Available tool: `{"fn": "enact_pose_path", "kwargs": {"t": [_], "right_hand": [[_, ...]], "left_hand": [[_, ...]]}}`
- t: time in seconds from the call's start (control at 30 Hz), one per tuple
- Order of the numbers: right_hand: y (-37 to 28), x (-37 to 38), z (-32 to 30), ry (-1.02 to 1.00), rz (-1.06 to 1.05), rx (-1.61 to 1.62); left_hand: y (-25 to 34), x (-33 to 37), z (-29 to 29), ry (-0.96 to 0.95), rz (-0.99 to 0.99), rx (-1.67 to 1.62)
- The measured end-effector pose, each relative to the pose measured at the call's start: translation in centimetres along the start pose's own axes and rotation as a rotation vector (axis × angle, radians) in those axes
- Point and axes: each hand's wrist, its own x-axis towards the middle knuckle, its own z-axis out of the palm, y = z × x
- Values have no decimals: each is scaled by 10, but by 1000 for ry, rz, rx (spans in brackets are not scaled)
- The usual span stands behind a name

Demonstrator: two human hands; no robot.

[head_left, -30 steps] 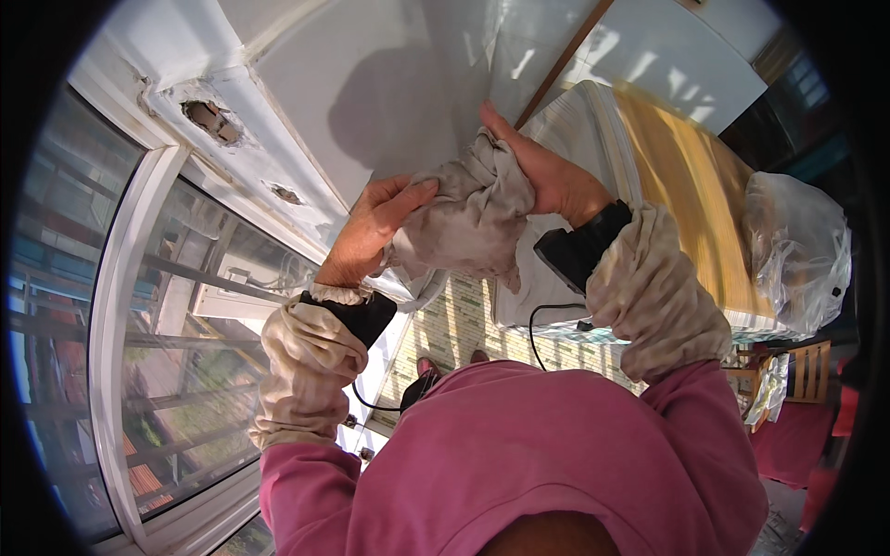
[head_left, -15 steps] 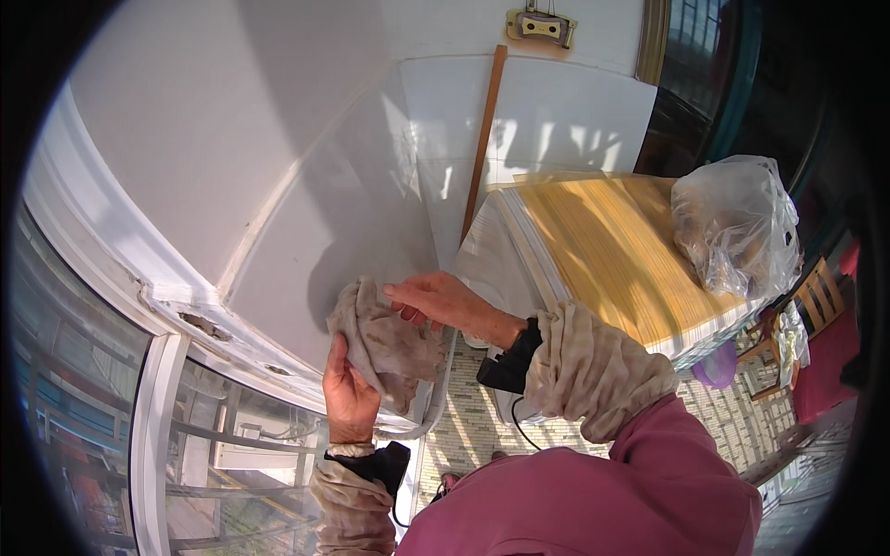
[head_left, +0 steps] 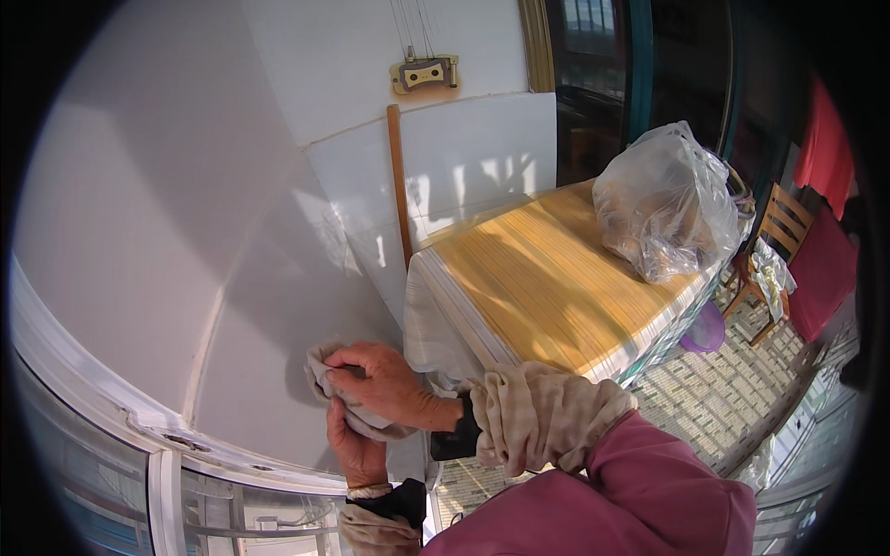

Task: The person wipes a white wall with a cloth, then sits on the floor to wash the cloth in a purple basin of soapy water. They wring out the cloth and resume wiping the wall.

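Both of my hands are together at a crumpled, greyish-beige cloth [head_left: 321,372] in front of the white wall. My right hand [head_left: 387,387] lies over its top with fingers curled and thumb pressed in, gripping the bunched fabric. Below it, my left hand [head_left: 356,454] holds the cloth from the near side, its fingers partly hidden behind the folds. Beige sleeve covers [head_left: 542,417] and black wrist straps are on both forearms.
To the right, a table with a yellow striped cloth [head_left: 538,278] carries a filled clear plastic bag [head_left: 663,204]. A wooden strip [head_left: 400,185] leans on the wall. A window [head_left: 269,514] runs along the lower left. A wooden chair [head_left: 779,232] and purple bag [head_left: 705,329] are farther right.
The view has swung to the right. My right hand has come down over the cloth and closed on it, and the cloth, hanging more spread before, is now bunched between both hands.
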Motion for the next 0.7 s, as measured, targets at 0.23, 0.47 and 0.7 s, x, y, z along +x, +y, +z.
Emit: {"fn": "enact_pose_path", "kwargs": {"t": [0.23, 0.47, 0.7], "right_hand": [[-35, -6, -82, -175, 28, -215], [-58, -2, -115, 32, 413, 77], [-68, 0, -125, 226, 235, 30]], "left_hand": [[3, 66, 15, -43, -6, -212], [8, 137, -2, -128, -88, -205], [2, 181, -11, -110, -128, -98]]}}
